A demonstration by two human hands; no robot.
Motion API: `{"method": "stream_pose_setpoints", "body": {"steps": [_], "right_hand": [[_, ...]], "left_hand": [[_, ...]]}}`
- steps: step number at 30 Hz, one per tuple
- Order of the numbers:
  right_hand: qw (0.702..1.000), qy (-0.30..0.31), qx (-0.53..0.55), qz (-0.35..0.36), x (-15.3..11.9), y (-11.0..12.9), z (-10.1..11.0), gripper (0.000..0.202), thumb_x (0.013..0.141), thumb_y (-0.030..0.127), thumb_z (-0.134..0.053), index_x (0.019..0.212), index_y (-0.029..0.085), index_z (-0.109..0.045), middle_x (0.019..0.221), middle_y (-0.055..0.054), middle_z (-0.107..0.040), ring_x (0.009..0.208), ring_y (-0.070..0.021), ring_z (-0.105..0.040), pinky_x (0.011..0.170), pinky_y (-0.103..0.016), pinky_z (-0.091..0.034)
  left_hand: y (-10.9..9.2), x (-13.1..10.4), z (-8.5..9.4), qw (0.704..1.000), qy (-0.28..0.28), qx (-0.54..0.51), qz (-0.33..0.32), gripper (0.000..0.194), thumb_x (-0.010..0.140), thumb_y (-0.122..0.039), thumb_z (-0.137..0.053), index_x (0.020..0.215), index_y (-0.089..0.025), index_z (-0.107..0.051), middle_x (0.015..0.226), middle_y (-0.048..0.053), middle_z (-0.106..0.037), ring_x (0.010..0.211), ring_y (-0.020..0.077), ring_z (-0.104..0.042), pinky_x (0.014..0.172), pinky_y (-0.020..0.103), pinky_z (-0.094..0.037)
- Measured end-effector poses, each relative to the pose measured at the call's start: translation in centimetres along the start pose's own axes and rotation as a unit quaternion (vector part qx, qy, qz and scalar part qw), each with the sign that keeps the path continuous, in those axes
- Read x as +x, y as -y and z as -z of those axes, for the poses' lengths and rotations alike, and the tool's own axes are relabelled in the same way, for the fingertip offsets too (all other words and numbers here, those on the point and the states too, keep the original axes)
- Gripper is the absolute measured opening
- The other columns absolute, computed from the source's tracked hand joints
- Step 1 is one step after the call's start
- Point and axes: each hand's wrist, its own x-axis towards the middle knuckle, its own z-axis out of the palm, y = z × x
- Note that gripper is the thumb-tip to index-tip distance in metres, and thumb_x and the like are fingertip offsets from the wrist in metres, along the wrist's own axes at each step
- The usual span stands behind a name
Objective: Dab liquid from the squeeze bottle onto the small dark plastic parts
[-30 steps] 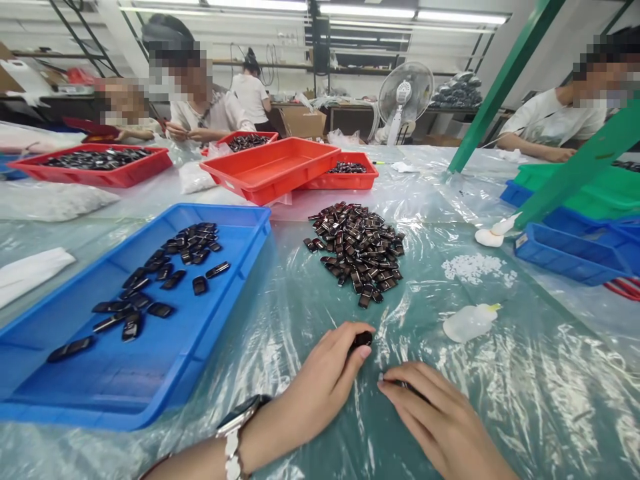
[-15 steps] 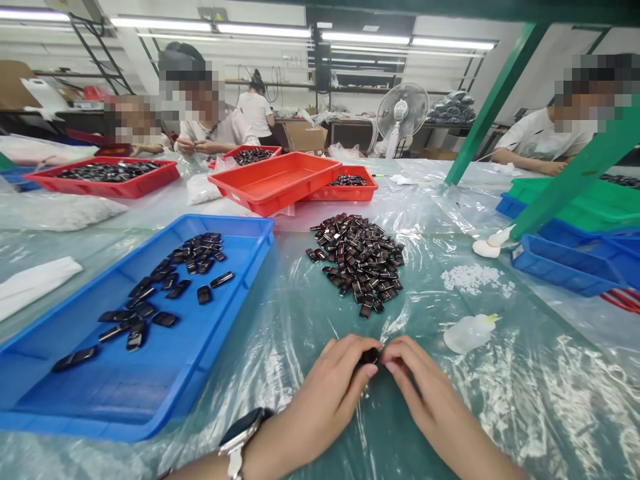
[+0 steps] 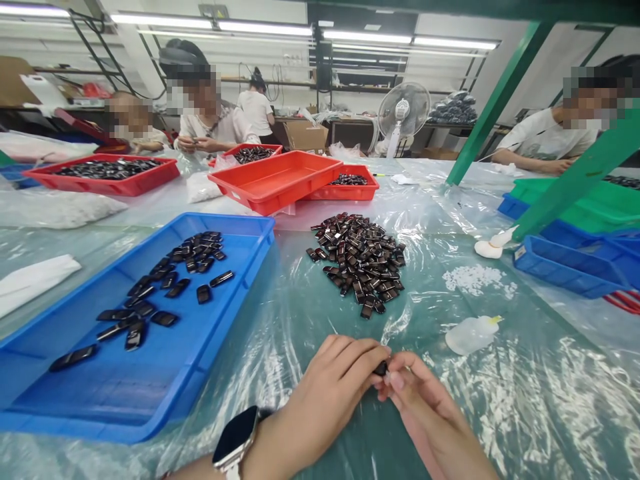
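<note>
In the head view, we see our left hand (image 3: 330, 383) at lower centre, fingers curled and gripping a small black piece (image 3: 381, 368), mostly hidden by them. Our right hand (image 3: 425, 407) meets it from the lower right, thumb and forefinger drawn together at the piece's end; a pale speck shows there, but we cannot tell whether they are pinching anything.

For careful work, we would judge it best to keep the left grip firm without covering that end, let the right fingertips work lightly and squarely, and turn the piece towards us to check it.

A pile of black pieces (image 3: 360, 260) sits at centre, more lie in the blue tray (image 3: 100, 393) at left, and scattered white bits (image 3: 473, 279) and a pale bottle (image 3: 470, 335) lie at right.

We can read no brand or writing: the watch (image 3: 236, 437) has a dark screen, and the pale label (image 3: 520, 253) on the blue bin (image 3: 565, 272) at right is too small.
</note>
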Motion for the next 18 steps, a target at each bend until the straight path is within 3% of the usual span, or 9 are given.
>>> {"method": "stream_pose_setpoints", "body": {"steps": [7, 11, 18], "right_hand": [[0.997, 0.026, 0.077, -0.004, -0.1, -0.8, 0.5, 0.017, 0.087, 0.043, -0.068, 0.084, 0.027, -0.064, 0.079, 0.002, -0.051, 0.076, -0.0139, -0.050, 0.078, -0.027, -0.045], [0.993, 0.036, 0.108, -0.001, -0.2, -1.0, 0.5, 0.015, 0.085, 0.043, -0.070, 0.091, 0.030, -0.066, 0.087, 0.001, -0.057, 0.076, -0.0137, -0.052, 0.076, -0.027, -0.047], [0.994, -0.003, 0.105, -0.005, -0.9, -1.6, -1.1, 0.030, 0.081, 0.053, -0.071, 0.104, 0.035, -0.065, 0.092, 0.001, -0.064, 0.072, -0.0151, -0.058, 0.068, -0.031, -0.050]], "left_hand": [[-0.2, -0.2, 0.1, 1.000, 0.012, 0.005, -0.007, 0.026, 0.106, -0.022, -0.033, 0.129, -0.019, -0.045, 0.125, 0.009, -0.062, 0.097, 0.0201, -0.057, 0.083, 0.033, -0.042], [-0.4, -0.3, 0.3, 0.999, 0.009, 0.033, -0.036, 0.028, 0.105, -0.020, -0.035, 0.132, -0.017, -0.044, 0.125, 0.010, -0.062, 0.100, 0.0207, -0.057, 0.084, 0.034, -0.042], [-1.0, -0.6, 0.3, 0.995, -0.030, 0.064, -0.067, 0.033, 0.105, -0.016, -0.033, 0.137, -0.017, -0.041, 0.122, 0.012, -0.066, 0.094, 0.0212, -0.060, 0.077, 0.033, -0.044]]}}
